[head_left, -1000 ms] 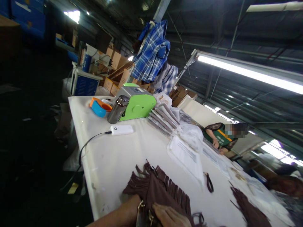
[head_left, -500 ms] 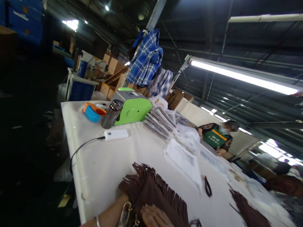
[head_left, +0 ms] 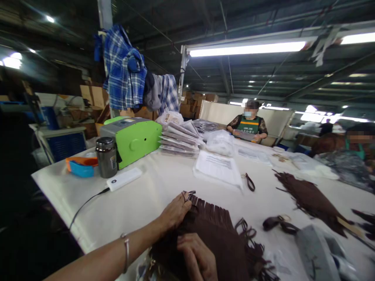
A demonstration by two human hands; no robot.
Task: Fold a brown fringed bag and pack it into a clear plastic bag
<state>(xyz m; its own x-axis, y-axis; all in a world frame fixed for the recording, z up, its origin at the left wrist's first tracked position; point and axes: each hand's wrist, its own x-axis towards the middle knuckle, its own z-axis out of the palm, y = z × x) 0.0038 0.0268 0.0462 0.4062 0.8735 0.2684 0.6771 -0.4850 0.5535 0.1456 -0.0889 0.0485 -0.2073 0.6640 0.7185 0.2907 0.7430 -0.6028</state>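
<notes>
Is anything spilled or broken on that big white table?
I can't see anything spilled or broken. The packets look a bit messy, piled unevenly beside the green machine. The brown fringed piece under the right hand might look ripped, but its strips run in a row, so it's probably meant that way.

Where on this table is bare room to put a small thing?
Bare tabletop lies between the white corded device and left hand, and between that hand and the printed sheets. Crowded: far side, with green machine and stacked packets.
</notes>
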